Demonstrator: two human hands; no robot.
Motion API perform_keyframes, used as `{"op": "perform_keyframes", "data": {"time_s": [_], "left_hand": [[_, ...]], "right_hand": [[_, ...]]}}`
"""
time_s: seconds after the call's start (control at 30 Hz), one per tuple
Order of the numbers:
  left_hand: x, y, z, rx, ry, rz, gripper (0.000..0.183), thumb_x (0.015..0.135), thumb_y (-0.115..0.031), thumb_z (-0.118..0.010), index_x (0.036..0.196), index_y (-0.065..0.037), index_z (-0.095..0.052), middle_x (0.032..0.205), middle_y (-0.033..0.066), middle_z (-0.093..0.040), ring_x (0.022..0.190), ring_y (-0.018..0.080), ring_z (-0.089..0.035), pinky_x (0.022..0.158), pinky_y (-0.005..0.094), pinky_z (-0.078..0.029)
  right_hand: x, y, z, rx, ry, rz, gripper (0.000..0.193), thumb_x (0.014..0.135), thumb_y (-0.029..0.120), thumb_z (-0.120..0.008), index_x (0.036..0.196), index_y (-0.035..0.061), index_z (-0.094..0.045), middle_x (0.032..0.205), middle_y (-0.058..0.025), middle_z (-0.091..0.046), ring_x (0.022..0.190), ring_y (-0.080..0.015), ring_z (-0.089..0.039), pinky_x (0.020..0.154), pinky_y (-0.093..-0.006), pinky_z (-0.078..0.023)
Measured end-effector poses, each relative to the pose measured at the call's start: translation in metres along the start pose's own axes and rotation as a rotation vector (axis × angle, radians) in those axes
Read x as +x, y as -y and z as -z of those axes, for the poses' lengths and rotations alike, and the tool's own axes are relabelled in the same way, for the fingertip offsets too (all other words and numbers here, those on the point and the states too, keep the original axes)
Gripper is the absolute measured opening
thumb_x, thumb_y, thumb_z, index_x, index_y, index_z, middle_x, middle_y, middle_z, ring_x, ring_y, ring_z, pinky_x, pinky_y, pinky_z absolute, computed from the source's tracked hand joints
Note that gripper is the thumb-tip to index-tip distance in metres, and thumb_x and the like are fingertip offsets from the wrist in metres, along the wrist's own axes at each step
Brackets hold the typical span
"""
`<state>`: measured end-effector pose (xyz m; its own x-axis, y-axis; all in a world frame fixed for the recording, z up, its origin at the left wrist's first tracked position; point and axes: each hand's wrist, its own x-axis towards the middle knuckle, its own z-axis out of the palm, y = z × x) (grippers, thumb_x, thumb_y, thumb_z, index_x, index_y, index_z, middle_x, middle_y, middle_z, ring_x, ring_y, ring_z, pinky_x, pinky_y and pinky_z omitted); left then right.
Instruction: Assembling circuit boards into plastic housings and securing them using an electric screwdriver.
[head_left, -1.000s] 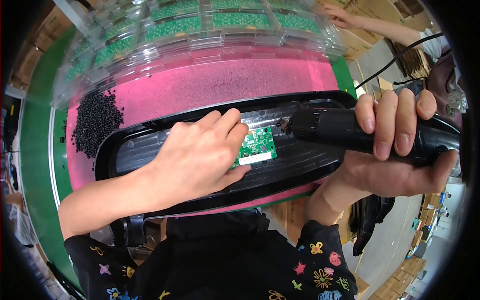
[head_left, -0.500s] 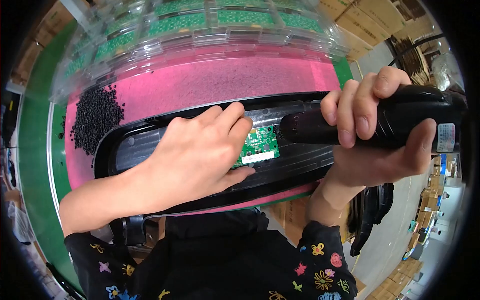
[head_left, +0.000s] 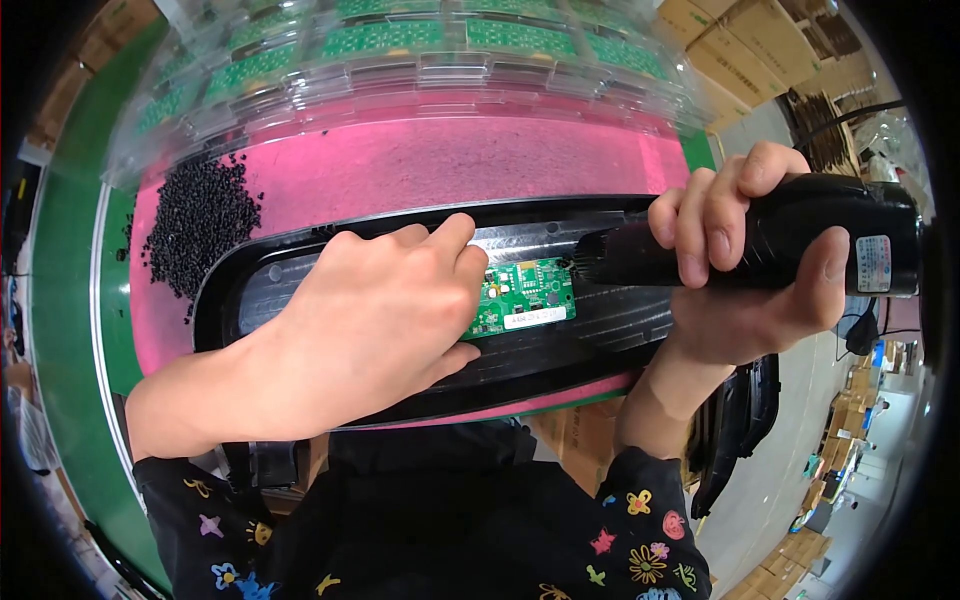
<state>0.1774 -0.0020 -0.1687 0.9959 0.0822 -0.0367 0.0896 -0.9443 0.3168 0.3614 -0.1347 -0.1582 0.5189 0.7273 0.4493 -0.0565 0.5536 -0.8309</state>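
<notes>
- Left hand (head_left: 375,320) is lying flat on the black housing (head_left: 560,350), fingers closed down on the left edge of the green circuit board (head_left: 525,305), pinning it in its seat.
- Right hand (head_left: 745,265) is wrapping fully around the black electric screwdriver (head_left: 760,245), fingers gripping the barrel; nose is pointing at the board's right edge, just beside it. Bit itself is hidden, can't tell if it's seated.
- To do this well, I'd judge: keeping the driver square to the screw, holding the board pressed so it isn't twisting, keeping left fingertips clear of the nose.
- Housing is sitting on the pink mat (head_left: 420,170) on the surface; loose black pellets (head_left: 195,225) are piling at its left.
- Labels: small white strip on the board's lower edge; pale rectangular sticker (head_left: 872,265) on the driver's rear.
- Clear trays of green boards (head_left: 430,45) are lining the far side; brown cartons (head_left: 745,55) are stacking at upper right.
</notes>
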Motion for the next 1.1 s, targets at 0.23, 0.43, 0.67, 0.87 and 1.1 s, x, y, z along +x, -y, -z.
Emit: {"op": "perform_keyframes", "data": {"time_s": [0.23, 0.43, 0.67, 0.87, 1.1], "left_hand": [[-0.0019, 0.0028, -0.0037, -0.014, -0.020, -0.009, 0.041, 0.065, -0.020, -0.080, 0.090, 0.001, -0.055, 0.088, 0.0092, -0.051, 0.078, 0.0259, -0.061, 0.057, 0.0374, -0.050], [0.0008, 0.0015, -0.0049, -0.022, -0.015, -0.028, 0.039, 0.065, -0.019, -0.080, 0.088, 0.000, -0.055, 0.088, 0.0093, -0.051, 0.077, 0.0259, -0.061, 0.056, 0.0374, -0.050], [0.0012, 0.0018, -0.0053, -0.015, -0.038, -0.046, 0.038, 0.065, -0.018, -0.080, 0.088, 0.001, -0.055, 0.088, 0.0095, -0.052, 0.076, 0.0259, -0.062, 0.056, 0.0375, -0.050], [0.0014, 0.0017, -0.0044, -0.016, -0.042, -0.059, 0.037, 0.066, -0.018, -0.080, 0.087, 0.000, -0.055, 0.088, 0.0096, -0.052, 0.076, 0.0262, -0.062, 0.056, 0.0377, -0.050], [0.0005, 0.0011, -0.0045, -0.013, -0.032, -0.064, 0.037, 0.066, -0.018, -0.080, 0.086, -0.001, -0.054, 0.087, 0.0096, -0.052, 0.075, 0.0267, -0.062, 0.056, 0.0373, -0.049]], "right_hand": [[0.0006, -0.0039, -0.0025, 0.015, 0.019, 0.004, 0.055, 0.087, 0.055, -0.052, 0.098, 0.0011, -0.051, 0.062, -0.0002, -0.047, 0.044, -0.0098, -0.039, 0.051, -0.0279, -0.034], [-0.0025, 0.0000, -0.0023, -0.005, 0.006, 0.019, 0.056, 0.086, 0.055, -0.052, 0.098, 0.0006, -0.051, 0.061, -0.0004, -0.047, 0.044, -0.0100, -0.039, 0.051, -0.0278, -0.034], [-0.0039, 0.0009, -0.0028, -0.024, 0.013, 0.026, 0.057, 0.086, 0.056, -0.053, 0.099, 0.0004, -0.050, 0.061, -0.0002, -0.046, 0.044, -0.0100, -0.039, 0.050, -0.0279, -0.034], [-0.0049, 0.0022, -0.0038, -0.013, 0.023, 0.017, 0.058, 0.086, 0.056, -0.053, 0.099, 0.0002, -0.050, 0.061, -0.0004, -0.047, 0.044, -0.0100, -0.039, 0.050, -0.0280, -0.034], [-0.0057, 0.0013, -0.0056, -0.027, -0.002, 0.023, 0.058, 0.086, 0.056, -0.053, 0.098, -0.0001, -0.050, 0.061, -0.0007, -0.047, 0.044, -0.0100, -0.039, 0.049, -0.0277, -0.034]]}}
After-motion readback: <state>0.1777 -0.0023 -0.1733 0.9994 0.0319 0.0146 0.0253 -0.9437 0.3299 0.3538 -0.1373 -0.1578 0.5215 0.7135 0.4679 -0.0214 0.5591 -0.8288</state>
